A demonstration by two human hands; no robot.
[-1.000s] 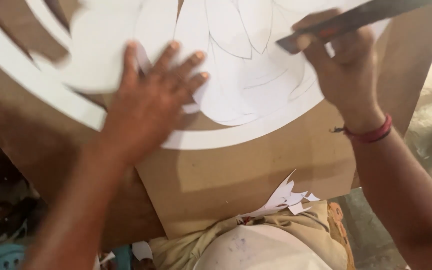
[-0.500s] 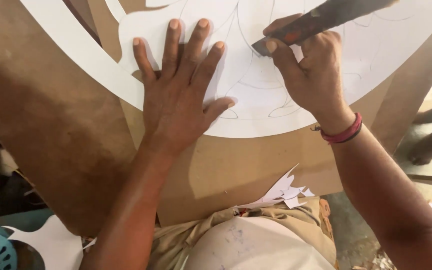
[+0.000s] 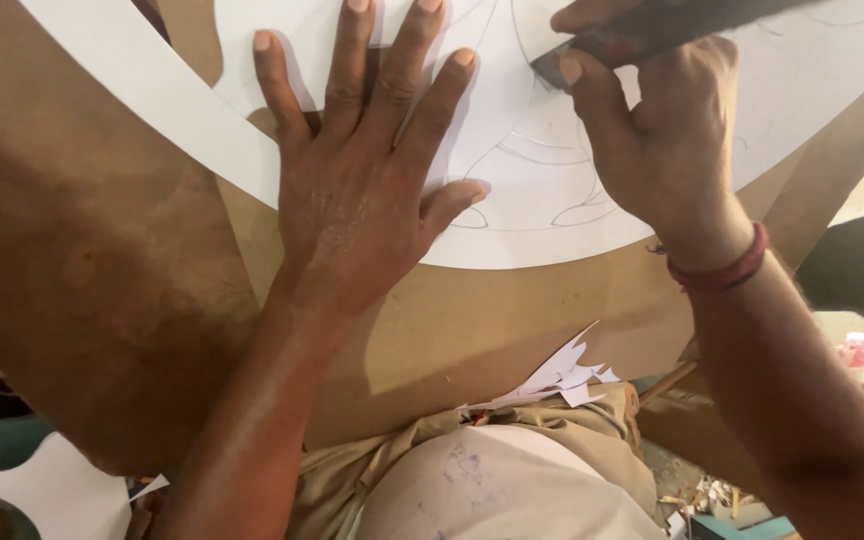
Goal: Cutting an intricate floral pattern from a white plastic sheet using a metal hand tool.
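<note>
From the head camera, the left hand [image 3: 367, 175] lies flat with fingers spread wide, pressing the white paper sheet [image 3: 592, 215] onto the brown board [image 3: 512, 320]. Just right of it, the right hand [image 3: 662, 140] grips a dark blade [image 3: 642, 35], its tip touching the paper beyond the left fingertips. Judging from this, firm pressure close to the cut and slow strokes along the pencil lines [image 3: 552, 150] would serve best. Paper scraps [image 3: 562, 375] lie below both hands.
</note>
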